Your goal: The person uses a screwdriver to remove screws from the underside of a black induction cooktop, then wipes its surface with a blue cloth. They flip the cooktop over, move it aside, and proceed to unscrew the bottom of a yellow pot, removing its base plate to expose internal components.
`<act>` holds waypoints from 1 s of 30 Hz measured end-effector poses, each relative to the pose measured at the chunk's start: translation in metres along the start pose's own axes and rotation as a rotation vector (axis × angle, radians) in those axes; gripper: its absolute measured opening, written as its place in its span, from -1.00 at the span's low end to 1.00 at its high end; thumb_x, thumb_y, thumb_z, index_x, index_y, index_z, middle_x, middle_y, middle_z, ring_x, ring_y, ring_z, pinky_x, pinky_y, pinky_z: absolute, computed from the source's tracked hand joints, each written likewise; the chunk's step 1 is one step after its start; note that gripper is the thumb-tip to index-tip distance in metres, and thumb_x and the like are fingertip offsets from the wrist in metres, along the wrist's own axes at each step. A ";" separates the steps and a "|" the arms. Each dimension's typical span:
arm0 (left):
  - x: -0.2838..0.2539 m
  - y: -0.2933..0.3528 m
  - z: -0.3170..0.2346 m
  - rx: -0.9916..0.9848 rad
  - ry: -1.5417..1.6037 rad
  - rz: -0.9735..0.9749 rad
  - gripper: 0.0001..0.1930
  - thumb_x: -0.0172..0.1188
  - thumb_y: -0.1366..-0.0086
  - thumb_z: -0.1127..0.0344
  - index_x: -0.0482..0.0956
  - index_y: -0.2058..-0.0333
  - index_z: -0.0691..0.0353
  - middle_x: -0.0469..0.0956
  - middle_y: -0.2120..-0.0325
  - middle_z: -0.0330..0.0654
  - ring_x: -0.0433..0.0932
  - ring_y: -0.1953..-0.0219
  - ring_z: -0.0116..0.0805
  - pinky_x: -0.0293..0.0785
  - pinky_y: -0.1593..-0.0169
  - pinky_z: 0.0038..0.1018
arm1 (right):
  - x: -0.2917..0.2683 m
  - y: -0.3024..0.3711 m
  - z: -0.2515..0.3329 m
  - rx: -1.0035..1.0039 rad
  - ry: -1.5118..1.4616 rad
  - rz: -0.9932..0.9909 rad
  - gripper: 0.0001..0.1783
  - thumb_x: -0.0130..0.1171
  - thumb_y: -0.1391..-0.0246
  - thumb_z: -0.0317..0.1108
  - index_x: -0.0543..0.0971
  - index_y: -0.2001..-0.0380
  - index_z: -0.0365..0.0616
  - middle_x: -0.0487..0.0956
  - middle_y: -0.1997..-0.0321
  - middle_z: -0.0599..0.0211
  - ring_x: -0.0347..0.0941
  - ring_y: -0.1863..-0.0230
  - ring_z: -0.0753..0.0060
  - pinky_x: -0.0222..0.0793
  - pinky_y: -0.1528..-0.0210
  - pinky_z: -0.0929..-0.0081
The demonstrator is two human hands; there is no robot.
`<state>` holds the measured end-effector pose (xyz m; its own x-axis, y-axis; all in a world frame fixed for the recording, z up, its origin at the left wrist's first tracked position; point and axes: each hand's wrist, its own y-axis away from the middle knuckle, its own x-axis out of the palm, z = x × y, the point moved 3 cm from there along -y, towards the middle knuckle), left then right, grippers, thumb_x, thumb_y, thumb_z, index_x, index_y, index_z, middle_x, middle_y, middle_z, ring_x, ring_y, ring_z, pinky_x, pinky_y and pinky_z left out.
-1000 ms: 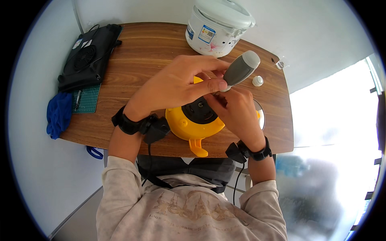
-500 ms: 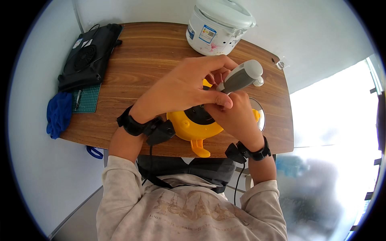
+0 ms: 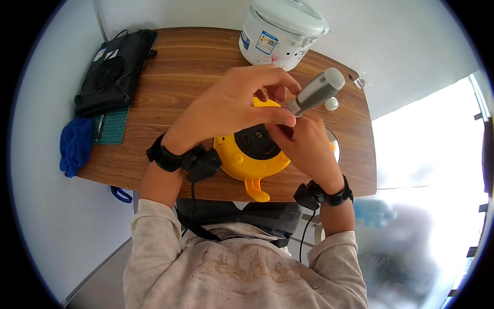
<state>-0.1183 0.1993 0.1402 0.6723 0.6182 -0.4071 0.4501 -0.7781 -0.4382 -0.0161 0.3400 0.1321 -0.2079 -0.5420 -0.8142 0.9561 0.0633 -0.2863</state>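
Observation:
A screwdriver [image 3: 316, 93] with a thick grey handle leans up to the right between my hands. My left hand [image 3: 236, 98] is closed about its lower end, thumb and fingers curled at the metal collar. Just below, my right hand [image 3: 310, 147] has its fingers pinched together by the hidden tip; what they hold is out of sight. Beneath both hands lies a yellow plastic housing [image 3: 236, 164] with a round black centre [image 3: 253, 147] that has slots and a hole. A curved yellow tab [image 3: 256, 191] sticks out from its near side.
A white rice cooker [image 3: 278, 38] stands at the back. On the left are a black fan-backed device [image 3: 113, 72], a green cutting mat [image 3: 114, 129] with a pen, and a blue cloth [image 3: 76, 147]. A small white cap [image 3: 332, 104] and a clear cup [image 3: 362, 81] sit at the right.
The screwdriver has shifted slightly up and right, showing its metal collar. Both hands have moved a little, and more of the housing's black centre is now visible.

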 end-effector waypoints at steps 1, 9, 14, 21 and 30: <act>-0.001 0.000 -0.001 0.009 -0.008 0.011 -0.57 0.43 -0.17 0.17 0.59 0.02 0.18 0.59 0.29 -0.26 0.56 0.22 -0.41 0.50 0.06 -0.45 | -0.002 0.000 0.001 0.018 0.017 0.027 -0.78 0.25 -0.11 -0.34 0.58 0.48 -0.32 0.57 0.56 0.05 0.52 0.54 -0.03 0.42 0.46 0.18; -0.011 0.005 0.007 -0.112 -0.153 0.101 -0.75 0.28 -0.31 0.28 0.63 0.08 0.24 0.64 0.35 -0.15 0.57 0.31 -0.32 0.49 0.14 -0.43 | 0.001 -0.001 -0.002 0.080 -0.174 0.043 -0.89 0.21 -0.06 -0.45 0.57 0.37 -0.29 0.56 0.55 0.11 0.53 0.54 0.14 0.46 0.39 0.33; -0.006 0.007 0.011 -0.098 -0.281 0.232 -0.80 0.29 -0.26 0.33 0.66 0.17 0.27 0.64 0.33 -0.09 0.59 0.30 -0.19 0.49 0.17 -0.39 | 0.004 -0.002 -0.006 0.093 -0.187 0.089 -0.88 0.21 0.00 -0.49 0.57 0.34 -0.27 0.55 0.54 0.15 0.53 0.54 0.22 0.46 0.38 0.40; 0.001 0.012 0.018 -0.181 -0.335 0.340 -0.80 0.32 -0.21 0.39 0.66 0.19 0.27 0.65 0.32 -0.08 0.63 0.20 -0.12 0.53 0.11 -0.34 | -0.009 0.002 -0.005 0.127 -0.275 -0.049 -0.91 0.22 0.00 -0.50 0.57 0.37 -0.27 0.57 0.56 0.25 0.57 0.52 0.42 0.48 0.39 0.52; 0.016 0.010 0.021 -0.193 -0.374 0.340 -0.74 0.32 -0.19 0.40 0.64 0.13 0.27 0.64 0.30 -0.09 0.62 0.20 -0.17 0.54 0.07 -0.37 | -0.010 0.009 -0.015 0.170 -0.368 -0.085 -0.92 0.22 -0.02 -0.51 0.57 0.38 -0.28 0.59 0.55 0.29 0.58 0.52 0.51 0.48 0.39 0.57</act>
<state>-0.1151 0.2035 0.1126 0.5595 0.2978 -0.7735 0.3671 -0.9257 -0.0908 -0.0089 0.3589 0.1302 -0.2295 -0.8047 -0.5476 0.9655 -0.1171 -0.2326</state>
